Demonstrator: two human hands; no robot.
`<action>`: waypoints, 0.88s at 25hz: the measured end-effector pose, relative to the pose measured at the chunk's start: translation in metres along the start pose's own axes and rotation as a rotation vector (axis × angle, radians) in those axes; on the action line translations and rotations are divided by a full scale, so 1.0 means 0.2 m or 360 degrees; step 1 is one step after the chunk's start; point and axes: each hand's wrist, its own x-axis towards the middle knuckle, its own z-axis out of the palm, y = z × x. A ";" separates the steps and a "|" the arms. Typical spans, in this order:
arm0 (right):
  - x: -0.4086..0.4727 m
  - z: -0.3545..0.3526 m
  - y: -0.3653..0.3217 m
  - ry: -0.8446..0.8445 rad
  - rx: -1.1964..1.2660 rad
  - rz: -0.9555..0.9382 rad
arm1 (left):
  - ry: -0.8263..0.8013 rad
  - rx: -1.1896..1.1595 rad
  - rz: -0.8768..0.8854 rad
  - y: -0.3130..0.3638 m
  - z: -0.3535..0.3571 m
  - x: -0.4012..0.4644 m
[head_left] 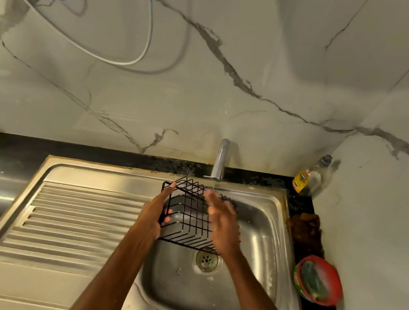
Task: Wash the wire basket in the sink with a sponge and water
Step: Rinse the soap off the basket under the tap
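The black wire basket is held tilted over the sink basin, just under the tap. The left hand grips its left edge; the right hand, blurred, lies flat-fingered against its right side. A red bowl sits right of the sink.

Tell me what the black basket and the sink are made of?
The basket looks like thin metal wire with a black coating: its bars are slim, stiff and crossed in a grid. The sink looks like stainless steel: it is silvery, smooth and shiny, and light glints off it.
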 end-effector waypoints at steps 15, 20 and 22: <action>0.11 -0.11 0.22 -0.0149 0.1333 0.1274 | -0.0389 -0.0230 -0.0260 -0.02 -0.31 0.20; 0.43 -0.03 0.14 0.0113 0.1732 0.1643 | -0.0610 -0.0406 -0.0207 -0.02 -0.42 0.26; 0.52 0.03 0.09 0.0058 0.1676 0.1816 | -0.0624 -0.0461 -0.0158 -0.02 -0.49 0.27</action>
